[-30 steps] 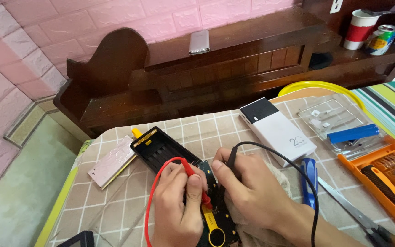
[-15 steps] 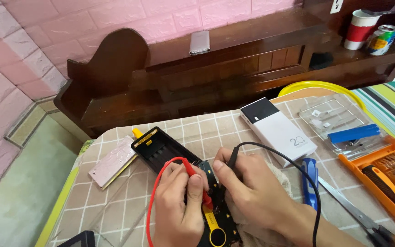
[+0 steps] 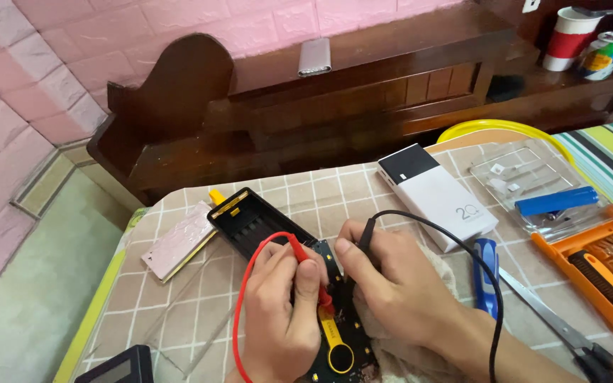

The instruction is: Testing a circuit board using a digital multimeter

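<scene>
At the near left corner a dark meter point(image 3: 115, 367) pokes into view on the checked tabletop point(image 3: 292, 191). Just right of it, farther off, a pink slab point(image 3: 179, 240) lies flat beside the black case point(image 3: 250, 221), which has a yellow tab at its far end. A circuit board point(image 3: 340, 333) runs from the case toward the near edge, a yellow ring on it. The left hand point(image 3: 282, 312) is clenched around a red probe point(image 3: 305, 257), tip down on the board, its red lead point(image 3: 241, 312) looping to the left. Touching it on the right, the right hand point(image 3: 399, 291) pinches a black probe point(image 3: 365, 234) in its grip, also on the board; the black lead point(image 3: 455, 248) arcs right and back over the wrist. Under that hand is a cloth point(image 3: 391, 354). Beyond lies a white power bank point(image 3: 435, 195). Right of the hand sit a blue screwdriver point(image 3: 486, 273), tweezers point(image 3: 555, 326), a blue cell point(image 3: 556, 201) on a clear tray point(image 3: 526, 167), and an orange tool box point(image 3: 604, 262) at the right edge.
</scene>
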